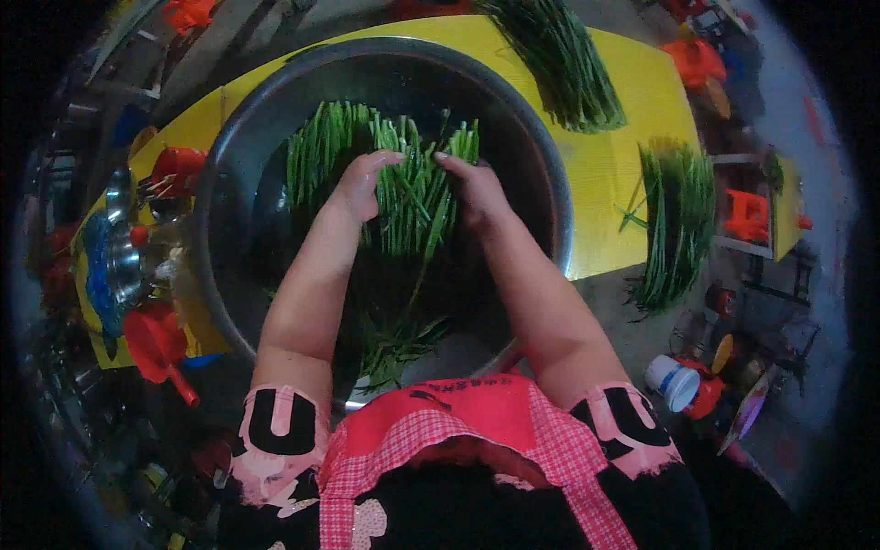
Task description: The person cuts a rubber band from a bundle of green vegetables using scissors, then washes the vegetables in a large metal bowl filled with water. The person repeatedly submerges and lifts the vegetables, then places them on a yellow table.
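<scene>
A wide metal basin [562,199] stands before me with long green garlic chives [412,206] inside it. My left hand [361,182] holds the middle of the bunch, its thumb lying across the stalks near their pale cut ends. Opposite it, my right hand [479,187] grips the right side of the same bunch, thumb on top. Both hands' other fingers are largely hidden by stalks and shadow. Further chives [320,148] lie to the left of my left hand. Loose leaf ends [399,347] trail near the basin's front side.
Under the basin is a yellow tabletop [612,227]. One chive bundle [577,75] lies behind right; another bundle [677,220] hangs over the right edge. At left are a red dipper [155,340], a red container [180,170] and metal bowls [122,254]. A white bucket [677,385] stands lower right.
</scene>
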{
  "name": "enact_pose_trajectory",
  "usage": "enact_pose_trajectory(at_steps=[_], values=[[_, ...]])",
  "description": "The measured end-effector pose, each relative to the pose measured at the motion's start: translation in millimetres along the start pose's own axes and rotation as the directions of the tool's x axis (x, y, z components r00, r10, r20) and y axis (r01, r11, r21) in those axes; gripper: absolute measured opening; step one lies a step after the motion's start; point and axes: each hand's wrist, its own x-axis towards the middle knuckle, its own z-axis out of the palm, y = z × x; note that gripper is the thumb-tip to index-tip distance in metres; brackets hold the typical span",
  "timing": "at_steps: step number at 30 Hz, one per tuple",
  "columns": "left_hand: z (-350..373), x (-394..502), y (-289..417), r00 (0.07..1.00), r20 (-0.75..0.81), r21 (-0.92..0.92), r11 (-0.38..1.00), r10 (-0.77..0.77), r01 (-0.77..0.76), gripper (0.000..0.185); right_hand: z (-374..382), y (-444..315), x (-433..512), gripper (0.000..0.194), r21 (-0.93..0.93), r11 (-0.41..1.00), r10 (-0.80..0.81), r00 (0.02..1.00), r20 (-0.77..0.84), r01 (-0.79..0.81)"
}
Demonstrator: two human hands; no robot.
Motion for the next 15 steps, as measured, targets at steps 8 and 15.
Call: enact_pose_trajectory(at_steps=[8, 15], values=[[9.9, 12.2, -13.0, 0.982, -0.059, 0.384, 0.912, 0.180, -0.144, 0.047, -24.5, 21.4, 28.5, 0.031, -0.154, 0.985, -0.087, 0.995, -0.050, 0.079], [-0.3, 28.8, -28.5, 0.897, -0.319, 0.815, 0.571, 0.306, 0.095, 0.075, -20.0, 17.4, 27.0, 0.048, -0.638, 0.766, -0.102, 0.966, -0.237, -0.076]])
